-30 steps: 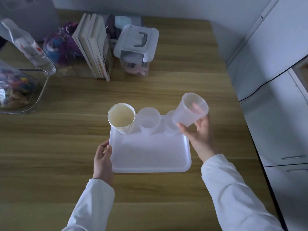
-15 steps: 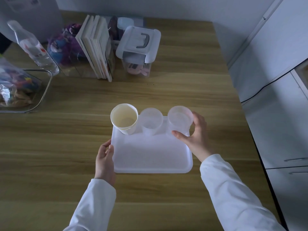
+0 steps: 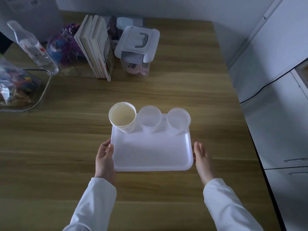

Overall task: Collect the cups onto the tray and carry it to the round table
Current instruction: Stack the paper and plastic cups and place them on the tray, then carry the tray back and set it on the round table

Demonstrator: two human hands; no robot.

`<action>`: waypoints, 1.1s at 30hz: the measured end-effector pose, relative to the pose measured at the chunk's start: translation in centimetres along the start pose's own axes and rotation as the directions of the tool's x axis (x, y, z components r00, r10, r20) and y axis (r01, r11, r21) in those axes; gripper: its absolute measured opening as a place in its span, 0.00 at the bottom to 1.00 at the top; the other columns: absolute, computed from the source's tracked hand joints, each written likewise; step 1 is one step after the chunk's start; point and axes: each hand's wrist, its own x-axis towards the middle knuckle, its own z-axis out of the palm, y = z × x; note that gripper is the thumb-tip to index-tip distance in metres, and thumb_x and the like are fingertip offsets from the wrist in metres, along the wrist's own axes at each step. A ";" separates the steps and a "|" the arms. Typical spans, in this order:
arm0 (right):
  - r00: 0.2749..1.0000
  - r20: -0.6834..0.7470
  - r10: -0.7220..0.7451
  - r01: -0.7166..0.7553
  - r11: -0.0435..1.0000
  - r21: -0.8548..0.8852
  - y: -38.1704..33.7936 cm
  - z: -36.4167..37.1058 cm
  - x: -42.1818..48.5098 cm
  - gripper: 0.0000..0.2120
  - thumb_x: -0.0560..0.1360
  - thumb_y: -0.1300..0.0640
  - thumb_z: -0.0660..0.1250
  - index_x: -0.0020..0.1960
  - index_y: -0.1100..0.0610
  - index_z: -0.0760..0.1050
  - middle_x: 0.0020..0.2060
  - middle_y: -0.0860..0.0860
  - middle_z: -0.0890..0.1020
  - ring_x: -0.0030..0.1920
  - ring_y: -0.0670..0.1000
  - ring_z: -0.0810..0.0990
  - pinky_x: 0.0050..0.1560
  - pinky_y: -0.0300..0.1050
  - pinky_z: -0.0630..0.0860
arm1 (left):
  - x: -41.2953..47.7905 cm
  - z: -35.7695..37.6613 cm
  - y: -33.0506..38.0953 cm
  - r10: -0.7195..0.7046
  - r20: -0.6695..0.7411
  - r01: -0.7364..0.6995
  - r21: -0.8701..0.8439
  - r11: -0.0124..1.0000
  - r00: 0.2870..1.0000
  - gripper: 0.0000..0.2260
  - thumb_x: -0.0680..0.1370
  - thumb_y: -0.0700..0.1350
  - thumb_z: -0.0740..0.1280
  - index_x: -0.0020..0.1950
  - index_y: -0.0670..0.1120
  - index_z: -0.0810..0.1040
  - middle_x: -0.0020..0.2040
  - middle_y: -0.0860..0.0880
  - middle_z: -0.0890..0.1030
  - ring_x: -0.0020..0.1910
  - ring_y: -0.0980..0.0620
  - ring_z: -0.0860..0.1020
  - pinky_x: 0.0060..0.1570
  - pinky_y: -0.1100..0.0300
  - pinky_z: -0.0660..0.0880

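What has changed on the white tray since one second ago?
The right hand set the clear plastic cup down at the right end of the row, released it, and moved to the white plastic tray's right edge. The left hand stayed on the left edge; the other cups stayed.

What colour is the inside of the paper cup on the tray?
Pale cream-yellow inside the white paper cup, standing on the white plastic tray; seen in the head view.

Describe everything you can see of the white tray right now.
The white rectangular plastic tray has rounded corners and a low raised rim, and lies flat on the wooden table. Along its far edge stand three upright cups: a cream paper cup at left and two translucent plastic cups. The left hand holds its left edge; the open right hand sits beside its right edge.
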 end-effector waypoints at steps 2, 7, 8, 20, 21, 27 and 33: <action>0.999 0.038 -0.019 0.019 1.000 -0.001 0.4 0.0 -0.5 0.16 0.79 0.49 0.51 0.48 0.59 0.71 0.39 0.50 0.77 0.43 0.50 0.75 0.44 0.39 0.70 | -0.2 0.3 -0.1 0.000 -0.001 0.000 0.007 1.000 1.000 0.08 0.79 0.43 0.58 0.49 0.53 0.76 0.44 0.48 0.78 0.46 0.45 0.75 0.49 0.49 0.72; 0.997 -0.013 -0.070 0.070 0.997 0.016 1.0 0.0 -0.3 0.15 0.80 0.54 0.51 0.39 0.55 0.70 0.33 0.49 0.75 0.34 0.46 0.73 0.28 0.27 0.66 | -0.8 0.9 -0.7 -0.003 0.021 0.003 0.001 1.000 1.000 0.08 0.79 0.43 0.58 0.53 0.50 0.76 0.48 0.46 0.79 0.50 0.44 0.75 0.56 0.44 0.72; 0.997 -0.028 -0.070 0.071 0.997 0.018 1.1 -0.3 -0.3 0.15 0.80 0.55 0.51 0.38 0.54 0.69 0.33 0.49 0.75 0.34 0.46 0.72 0.27 0.27 0.66 | -1.0 1.1 -0.9 0.000 0.024 0.000 -0.009 1.000 1.000 0.09 0.79 0.42 0.58 0.56 0.48 0.75 0.47 0.47 0.79 0.49 0.44 0.75 0.53 0.47 0.73; 0.989 -0.139 -0.040 0.041 0.999 0.004 2.9 -2.4 -2.3 0.17 0.79 0.52 0.51 0.45 0.62 0.71 0.37 0.60 0.76 0.38 0.59 0.74 0.39 0.46 0.67 | -2.9 2.6 -1.9 -0.001 0.111 0.003 -0.019 1.000 0.994 0.09 0.79 0.42 0.58 0.57 0.48 0.74 0.47 0.47 0.79 0.42 0.49 0.77 0.32 0.63 0.78; 0.988 -0.152 -0.025 0.027 1.000 0.014 2.9 -2.5 -2.9 0.16 0.79 0.52 0.51 0.45 0.61 0.71 0.37 0.57 0.76 0.38 0.56 0.74 0.40 0.46 0.67 | -3.0 2.6 -1.9 -0.003 0.130 0.005 -0.020 1.000 0.992 0.09 0.79 0.42 0.58 0.56 0.49 0.74 0.46 0.47 0.79 0.41 0.49 0.77 0.31 0.64 0.78; 0.960 -0.278 0.032 -0.013 0.997 0.071 3.7 -2.2 -7.3 0.17 0.79 0.52 0.51 0.38 0.59 0.70 0.30 0.53 0.73 0.33 0.53 0.72 0.33 0.41 0.69 | -3.9 1.5 -1.5 -0.019 0.277 0.006 0.050 0.999 0.961 0.10 0.80 0.42 0.57 0.59 0.46 0.73 0.44 0.48 0.79 0.39 0.51 0.77 0.30 0.65 0.77; 0.882 -0.466 0.075 -0.032 0.995 0.099 5.6 -1.5 -12.8 0.19 0.79 0.55 0.51 0.37 0.66 0.68 0.31 0.57 0.68 0.35 0.53 0.66 0.32 0.42 0.62 | -4.6 0.3 -2.4 -0.038 0.408 -0.040 0.181 0.983 0.912 0.06 0.77 0.46 0.61 0.50 0.52 0.76 0.46 0.47 0.78 0.46 0.46 0.75 0.49 0.52 0.72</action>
